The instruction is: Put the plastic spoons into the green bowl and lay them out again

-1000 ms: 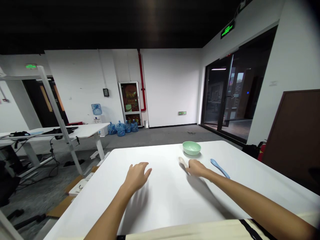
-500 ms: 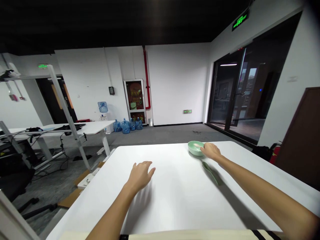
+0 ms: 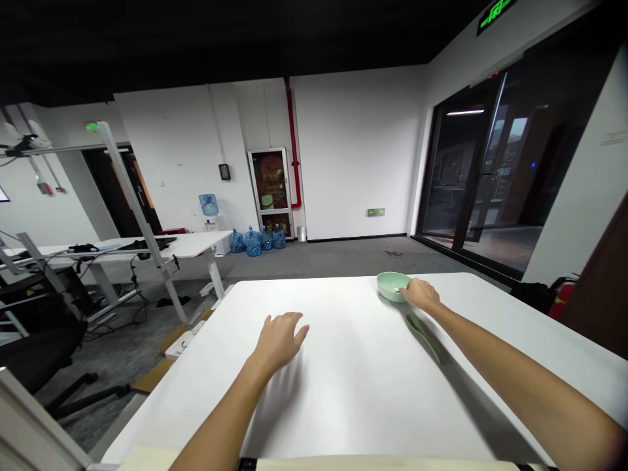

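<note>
A light green bowl stands near the far edge of the white table. My right hand is at the bowl's right side, its fingers closed at the rim; the fingertips are partly hidden. A small pale patch shows inside the bowl by the fingers, too small to make out. Below that hand, a green spoon lies slantwise on the table, its handle toward me. My left hand hovers over the left part of the table, palm down, fingers spread and holding nothing.
Blue water bottles stand on the floor by the far wall. To the left are another white table, a metal frame and a black chair. Glass doors are at the right.
The whole view has shifted slightly right and up. Against the table, the bowl, the spoon and both hands look nearly unmoved; the pale patch in the bowl looks smaller.
</note>
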### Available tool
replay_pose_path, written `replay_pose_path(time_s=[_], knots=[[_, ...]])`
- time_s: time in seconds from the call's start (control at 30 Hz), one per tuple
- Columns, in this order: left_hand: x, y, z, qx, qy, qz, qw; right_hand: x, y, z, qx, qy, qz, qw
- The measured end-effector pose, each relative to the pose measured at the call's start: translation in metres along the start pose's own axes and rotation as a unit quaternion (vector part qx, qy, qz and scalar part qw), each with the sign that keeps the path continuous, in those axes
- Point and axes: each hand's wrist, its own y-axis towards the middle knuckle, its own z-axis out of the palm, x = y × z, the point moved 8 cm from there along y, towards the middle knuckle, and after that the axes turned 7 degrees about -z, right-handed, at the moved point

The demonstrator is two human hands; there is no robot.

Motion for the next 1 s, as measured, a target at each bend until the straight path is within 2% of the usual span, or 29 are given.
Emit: replay_pose_path(time_s=[0.3, 0.5, 0.67, 0.83, 1.0], knots=[[0.001, 0.002, 0.001, 0.001, 0.006, -0.003, 1.0, -0.003, 0.005, 0.006, 0.002, -0.006, -0.018, 1.0], [0.001, 0.001, 0.002, 0.007, 0.008, -0.005, 1.0, 0.003, -0.008, -0.012, -0.001, 0.0, -0.027, 1.0], [0.001, -0.002, 0.001, -0.004, 0.004, 0.004, 1.0, 0.003, -0.035, -0.044, -0.047, 0.017, -0.045, 0.998], [0.0, -0.006, -0.002, -0.006, 0.004, 0.006, 1.0, -0.002, -0.074, -0.072, -0.072, 0.02, -0.092, 0.993], [-0.002, -0.01, -0.006, -0.013, 0.005, 0.006, 1.0, -0.007, -0.112, -0.087, -0.086, 0.034, -0.151, 0.984]])
